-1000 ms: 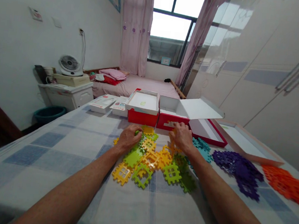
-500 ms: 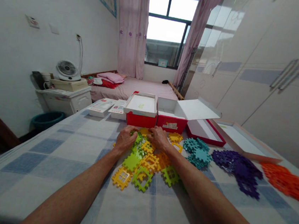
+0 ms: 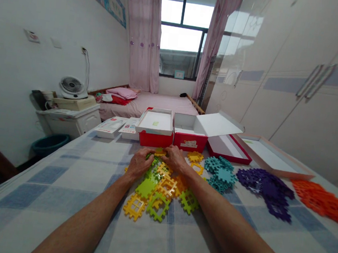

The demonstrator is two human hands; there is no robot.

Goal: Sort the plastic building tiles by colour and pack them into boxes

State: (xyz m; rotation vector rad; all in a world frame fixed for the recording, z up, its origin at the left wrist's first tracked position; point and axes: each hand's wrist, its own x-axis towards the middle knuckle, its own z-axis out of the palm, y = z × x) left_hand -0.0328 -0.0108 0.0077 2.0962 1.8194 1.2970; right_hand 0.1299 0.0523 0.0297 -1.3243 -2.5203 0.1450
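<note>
A mixed heap of green and yellow interlocking plastic tiles lies before me, among them a solid green tile [image 3: 146, 187], a yellow window tile [image 3: 135, 206] and a green frame tile [image 3: 158, 207]. At the far end of the heap, my left hand [image 3: 140, 163] has its fingers bent in against the pieces, and what they pinch is hidden. Opposite it, my right hand [image 3: 175, 158] has its fingertips closed at the edge of a yellow tile [image 3: 160, 152] between the two hands. My right forearm covers some of the heap's right side.
Teal tiles [image 3: 220, 174], purple tiles [image 3: 266, 190] and orange tiles [image 3: 324, 202] lie in separate piles to the right. Behind stand a red box with a white tray [image 3: 155, 138], an open red box [image 3: 190, 141], a red-edged lid [image 3: 229, 150], a pink-edged lid [image 3: 274, 155] and white boxes [image 3: 111, 127].
The camera view has shifted slightly. My left hand's fingers have come closer to the yellow tile and my right fingertips. The tile piles stay where they were.
</note>
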